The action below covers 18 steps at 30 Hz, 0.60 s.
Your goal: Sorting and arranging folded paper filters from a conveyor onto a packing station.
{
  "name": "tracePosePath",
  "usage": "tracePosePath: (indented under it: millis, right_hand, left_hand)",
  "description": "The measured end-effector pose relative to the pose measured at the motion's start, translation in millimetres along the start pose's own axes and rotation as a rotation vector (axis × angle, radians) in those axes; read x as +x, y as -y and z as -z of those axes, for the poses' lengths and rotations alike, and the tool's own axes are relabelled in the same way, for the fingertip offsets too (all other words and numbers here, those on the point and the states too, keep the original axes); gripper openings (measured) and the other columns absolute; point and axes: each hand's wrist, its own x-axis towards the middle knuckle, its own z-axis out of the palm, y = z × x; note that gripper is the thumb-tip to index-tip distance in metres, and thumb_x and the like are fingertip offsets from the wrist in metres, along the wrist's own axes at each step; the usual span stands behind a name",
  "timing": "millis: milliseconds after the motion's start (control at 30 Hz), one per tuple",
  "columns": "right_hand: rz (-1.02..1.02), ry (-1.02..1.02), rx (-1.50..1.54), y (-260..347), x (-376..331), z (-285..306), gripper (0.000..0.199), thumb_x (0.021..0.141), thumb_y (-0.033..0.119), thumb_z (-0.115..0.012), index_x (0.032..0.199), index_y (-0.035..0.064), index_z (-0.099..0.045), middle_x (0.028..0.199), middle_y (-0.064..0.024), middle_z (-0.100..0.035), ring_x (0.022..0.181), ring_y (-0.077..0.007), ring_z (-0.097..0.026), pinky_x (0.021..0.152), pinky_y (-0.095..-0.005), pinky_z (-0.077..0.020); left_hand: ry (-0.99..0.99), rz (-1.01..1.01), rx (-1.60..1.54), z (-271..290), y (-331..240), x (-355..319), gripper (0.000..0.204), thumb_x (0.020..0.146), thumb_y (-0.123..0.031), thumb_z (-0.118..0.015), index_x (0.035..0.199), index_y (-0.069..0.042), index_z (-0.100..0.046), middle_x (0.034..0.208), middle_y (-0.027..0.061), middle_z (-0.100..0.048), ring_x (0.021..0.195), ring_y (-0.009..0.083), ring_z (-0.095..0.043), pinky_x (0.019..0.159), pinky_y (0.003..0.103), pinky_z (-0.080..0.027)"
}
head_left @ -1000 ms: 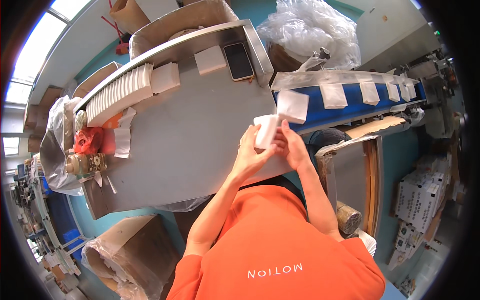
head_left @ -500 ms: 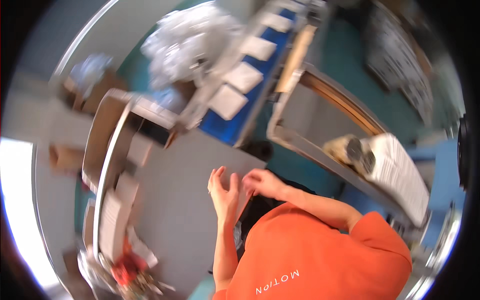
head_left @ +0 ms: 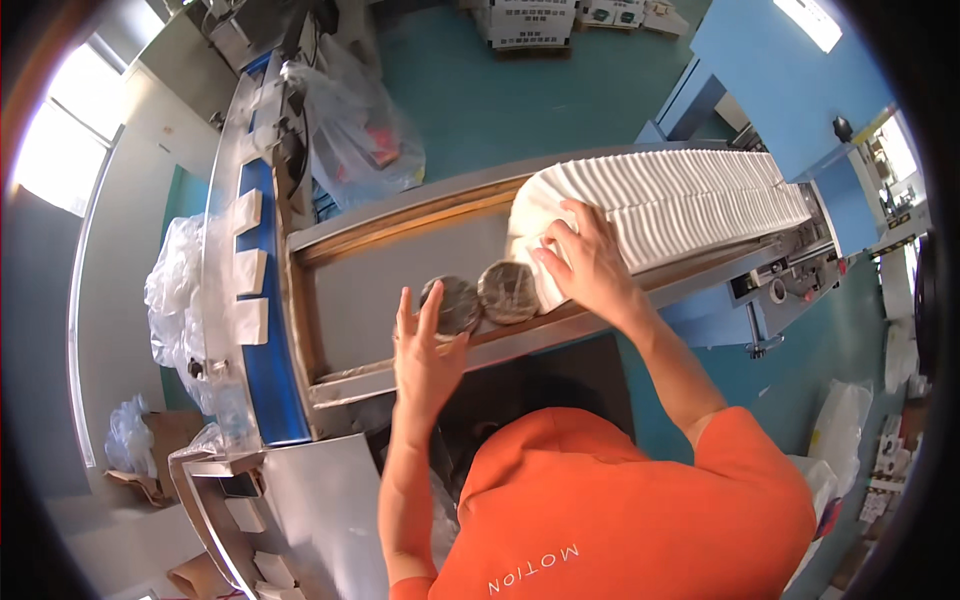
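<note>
A long row of white folded paper sheets [head_left: 690, 200], perhaps tissues or napkins, stands packed in the right part of a metal-framed trough [head_left: 400, 222]. My right hand [head_left: 592, 262] rests on the near end of this row, fingers bent and apart. Against that end sit two round grey-brown blocks, the right one [head_left: 507, 292] beside the left one [head_left: 450, 308]. My left hand [head_left: 428, 365] reaches over the trough's near rim, fingers stretched out at the left block. Whether its fingertips touch the block I cannot tell.
A blue conveyor belt [head_left: 270, 370] carrying several white packs [head_left: 250, 270] runs along the trough's left end. Clear plastic bags [head_left: 350, 130] hang behind it. A grey metal tabletop [head_left: 325, 510] lies at the lower left, and blue machinery [head_left: 790, 90] stands at the right.
My view and body have turned from the grey tabletop to the trough. My hands, close together before, are now apart: the right at the white sheets, the left at the round blocks.
</note>
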Motion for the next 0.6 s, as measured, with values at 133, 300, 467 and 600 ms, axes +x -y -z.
tracePosePath:
  millis: [133, 300, 467, 600]
  right_hand:
    - [-0.011, 0.240, 0.019, -71.8, 12.4, -1.5, 0.027, 0.093, 0.036, -0.064, 0.102, 0.0101, -0.066, 0.152, -0.0214, -0.031, 0.142, -0.0408, -0.025, 0.113, -0.0536, -0.0211]
    - [-0.047, 0.220, 0.030, -69.6, 30.0, -29.9, 0.052, 0.093, 0.050, -0.057, 0.120, 0.0059, -0.065, 0.158, -0.0251, -0.019, 0.146, -0.0437, -0.016, 0.114, -0.0651, -0.0108]
    - [-0.005, 0.237, 0.065, -57.9, 27.8, -33.1, 0.052, 0.089, 0.045, -0.064, 0.112, -0.0011, -0.062, 0.154, -0.0243, -0.026, 0.145, -0.0392, -0.021, 0.111, -0.0628, -0.0188]
    - [-0.015, -0.109, 0.305, -93.1, -7.3, 6.7, 0.045, 0.084, 0.034, -0.074, 0.114, 0.0020, -0.062, 0.146, -0.0216, -0.040, 0.136, -0.0327, -0.038, 0.108, -0.0524, -0.0251]
  left_hand:
    - [0.054, 0.054, 0.092, -6.9, 16.0, 40.5, 0.068, 0.071, -0.019, -0.083, 0.134, -0.015, -0.057, 0.139, 0.0253, -0.047, 0.117, 0.0432, -0.054, 0.098, 0.048, -0.046]
    - [-0.091, 0.240, 0.062, -39.6, -10.5, 87.0, 0.050, 0.088, -0.030, -0.074, 0.132, -0.010, -0.060, 0.120, 0.0194, -0.055, 0.104, 0.0259, -0.062, 0.072, 0.032, -0.058]
    - [0.166, 0.270, -0.401, -58.4, -11.7, 101.9, 0.034, 0.100, -0.027, -0.058, 0.120, -0.002, -0.067, 0.115, 0.0088, -0.064, 0.094, 0.0145, -0.063, 0.084, 0.027, -0.050]
    - [0.217, 0.257, -0.555, -54.9, -35.5, 82.3, 0.067, 0.092, -0.034, -0.069, 0.144, -0.002, -0.041, 0.135, 0.0100, -0.052, 0.125, 0.0194, -0.048, 0.107, 0.035, -0.036]
